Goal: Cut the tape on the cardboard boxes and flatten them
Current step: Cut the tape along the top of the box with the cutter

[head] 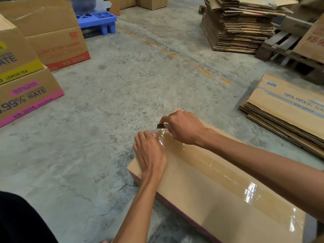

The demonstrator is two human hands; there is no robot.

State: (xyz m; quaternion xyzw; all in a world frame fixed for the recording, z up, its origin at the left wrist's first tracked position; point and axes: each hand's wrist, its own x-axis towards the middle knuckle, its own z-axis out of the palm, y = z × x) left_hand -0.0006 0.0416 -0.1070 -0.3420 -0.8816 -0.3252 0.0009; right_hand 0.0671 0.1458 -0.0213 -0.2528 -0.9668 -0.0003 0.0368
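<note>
I see a blue plastic pallet [98, 20] at eleven o'clock, a wooden pallet [280, 44] at two, and a worn orange line [201, 68] crossing the concrete floor [105, 120].

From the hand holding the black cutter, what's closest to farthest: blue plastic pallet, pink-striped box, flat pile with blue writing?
From the right hand holding the black cutter:
1. flat pile with blue writing, on its right.
2. pink-striped box, across the floor, left.
3. blue plastic pallet, far back, left.
</note>
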